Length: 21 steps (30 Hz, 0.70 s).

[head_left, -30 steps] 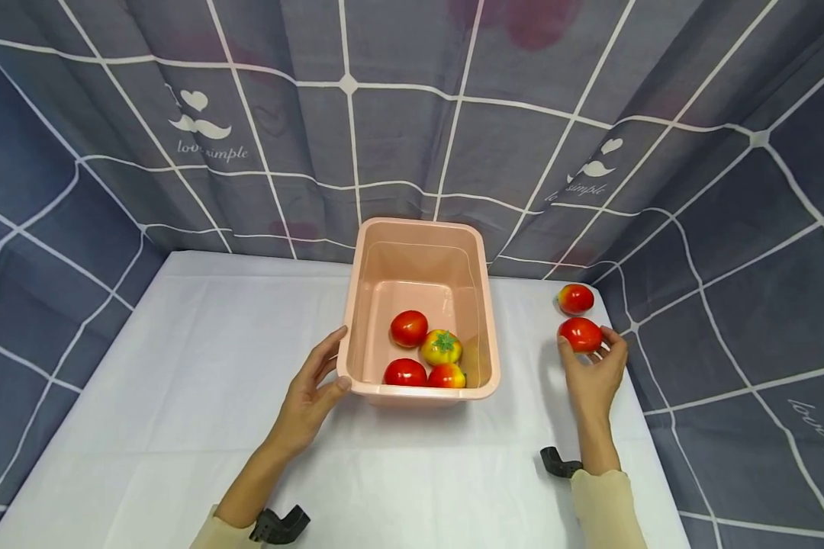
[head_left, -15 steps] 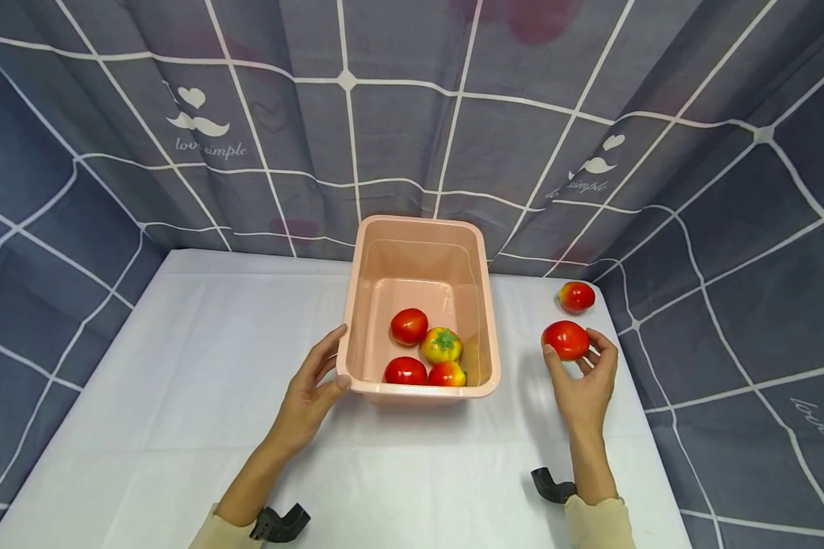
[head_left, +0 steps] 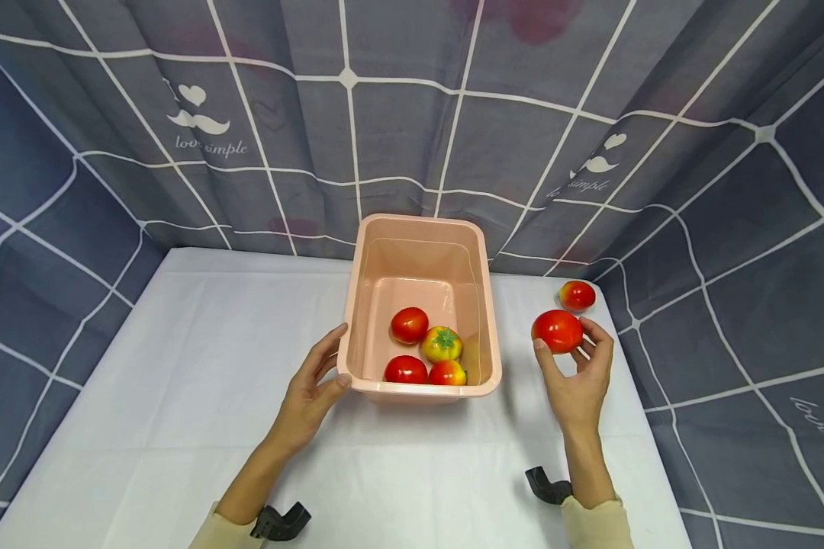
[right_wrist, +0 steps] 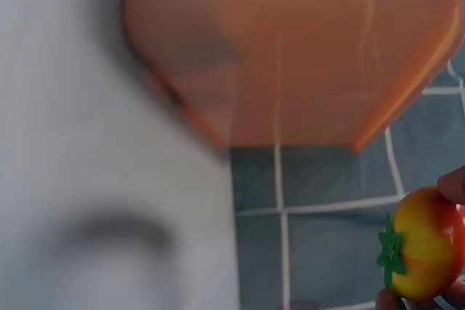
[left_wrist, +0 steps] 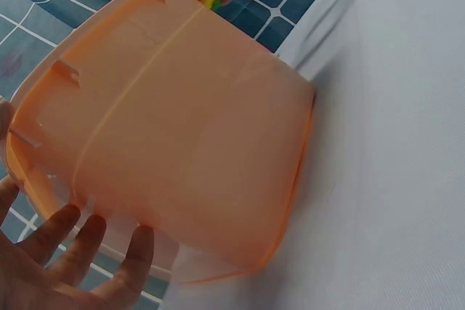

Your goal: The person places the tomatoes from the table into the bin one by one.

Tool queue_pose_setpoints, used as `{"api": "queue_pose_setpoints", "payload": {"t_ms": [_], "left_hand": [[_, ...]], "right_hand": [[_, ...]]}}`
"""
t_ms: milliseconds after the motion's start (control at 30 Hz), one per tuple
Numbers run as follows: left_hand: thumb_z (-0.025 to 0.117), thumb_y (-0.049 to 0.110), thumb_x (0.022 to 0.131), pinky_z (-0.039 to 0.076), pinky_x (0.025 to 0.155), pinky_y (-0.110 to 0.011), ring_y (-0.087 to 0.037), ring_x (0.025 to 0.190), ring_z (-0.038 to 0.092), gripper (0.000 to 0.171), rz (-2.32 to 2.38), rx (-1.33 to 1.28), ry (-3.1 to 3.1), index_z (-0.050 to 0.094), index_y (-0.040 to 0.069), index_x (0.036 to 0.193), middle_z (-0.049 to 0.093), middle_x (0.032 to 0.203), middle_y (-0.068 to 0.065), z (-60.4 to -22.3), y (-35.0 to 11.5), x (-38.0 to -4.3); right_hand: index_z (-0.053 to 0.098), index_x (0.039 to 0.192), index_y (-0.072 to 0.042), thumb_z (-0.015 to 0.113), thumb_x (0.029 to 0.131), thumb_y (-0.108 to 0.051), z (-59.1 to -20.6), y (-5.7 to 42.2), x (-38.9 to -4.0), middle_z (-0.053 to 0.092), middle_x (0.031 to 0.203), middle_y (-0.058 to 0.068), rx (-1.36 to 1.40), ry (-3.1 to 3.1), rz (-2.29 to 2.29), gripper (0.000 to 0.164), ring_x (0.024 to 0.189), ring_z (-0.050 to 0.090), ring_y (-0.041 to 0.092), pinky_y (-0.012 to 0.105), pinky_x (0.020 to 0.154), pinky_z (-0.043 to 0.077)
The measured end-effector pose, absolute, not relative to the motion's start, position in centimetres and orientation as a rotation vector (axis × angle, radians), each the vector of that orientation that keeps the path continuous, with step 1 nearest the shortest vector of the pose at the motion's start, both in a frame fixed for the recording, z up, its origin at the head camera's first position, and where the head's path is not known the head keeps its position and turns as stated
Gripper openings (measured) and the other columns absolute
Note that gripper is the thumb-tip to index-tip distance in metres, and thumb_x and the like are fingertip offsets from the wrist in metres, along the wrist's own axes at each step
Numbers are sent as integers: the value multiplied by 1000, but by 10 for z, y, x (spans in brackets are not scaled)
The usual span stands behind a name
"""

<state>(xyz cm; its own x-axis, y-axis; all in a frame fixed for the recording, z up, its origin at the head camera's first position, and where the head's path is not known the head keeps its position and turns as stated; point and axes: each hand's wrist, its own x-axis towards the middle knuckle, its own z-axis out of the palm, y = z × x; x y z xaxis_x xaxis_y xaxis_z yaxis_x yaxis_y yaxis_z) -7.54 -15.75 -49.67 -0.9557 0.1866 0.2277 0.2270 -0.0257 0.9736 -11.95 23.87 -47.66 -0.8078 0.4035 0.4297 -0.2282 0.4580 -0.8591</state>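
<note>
My right hand (head_left: 580, 385) pinches a red tomato (head_left: 557, 332) between thumb and fingers, to the right of the pink plastic bin (head_left: 419, 390). In the right wrist view this tomato (right_wrist: 425, 248) shows a yellow end with a green star-shaped calyx. My left hand (head_left: 307, 393) is at the bin's front left corner, thumb and fingertips at the rim. In the left wrist view its fingers (left_wrist: 87, 241) lie spread and fairly straight against the outer wall. Inside the bin are two red tomatoes, a yellow-green tomato (head_left: 442, 345) and a red-yellow tomato (head_left: 448, 374).
Another red tomato (head_left: 577, 296) with a yellowish end lies at the table's back right corner, behind the right hand. A white cloth (head_left: 199, 366) covers the table. Grey checked curtains (head_left: 405, 130) stand round the back and both sides.
My right hand has lifted the tomato off the table and carried it left toward the bin, away from the one behind it. The left hand and bin stay put.
</note>
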Motion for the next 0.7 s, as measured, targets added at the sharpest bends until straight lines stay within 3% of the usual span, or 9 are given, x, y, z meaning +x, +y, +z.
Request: {"api": "queue_pose_setpoints", "payload": {"t_ms": [200, 367, 500, 700], "left_hand": [[60, -2, 106, 59, 107, -25, -23, 148, 52, 75, -2187, -464, -2170, 31, 22, 171, 38, 168, -18, -496, -158, -76], [60, -2, 106, 59, 107, -25, -14, 147, 52, 75, -2189, -456, -2172, 31, 23, 171, 38, 168, -20, -497, -159, -76], [60, -3, 106, 59, 107, -24, -10, 145, 53, 75, -2195, -458, -2161, 32, 22, 171, 35, 167, -28, -497, -159, -76], [60, -3, 106, 59, 107, -24, -18, 146, 53, 75, -2201, -478, -2151, 31, 21, 171, 37, 166, -25, -498, -159, -76]], "right_hand": [[46, 152, 5, 86, 84, -1, -459, 214, -120, 54, 152, 11, 84, -2074, 1451, 79, 131, 58, 22, 13, 108, 52], [46, 152, 3, 87, 82, -1, -448, 188, -116, 54, 152, 16, 214, -2087, 1498, 80, 134, 56, 29, 17, 111, 52], [49, 152, -3, 87, 82, -4, -449, 173, -115, 55, 152, 13, 271, -2139, 1463, 80, 134, 56, 23, 17, 112, 51], [51, 152, -8, 90, 82, -14, -453, 161, -113, 57, 150, 8, 289, -2209, 1371, 80, 133, 56, 17, 18, 112, 50]]}}
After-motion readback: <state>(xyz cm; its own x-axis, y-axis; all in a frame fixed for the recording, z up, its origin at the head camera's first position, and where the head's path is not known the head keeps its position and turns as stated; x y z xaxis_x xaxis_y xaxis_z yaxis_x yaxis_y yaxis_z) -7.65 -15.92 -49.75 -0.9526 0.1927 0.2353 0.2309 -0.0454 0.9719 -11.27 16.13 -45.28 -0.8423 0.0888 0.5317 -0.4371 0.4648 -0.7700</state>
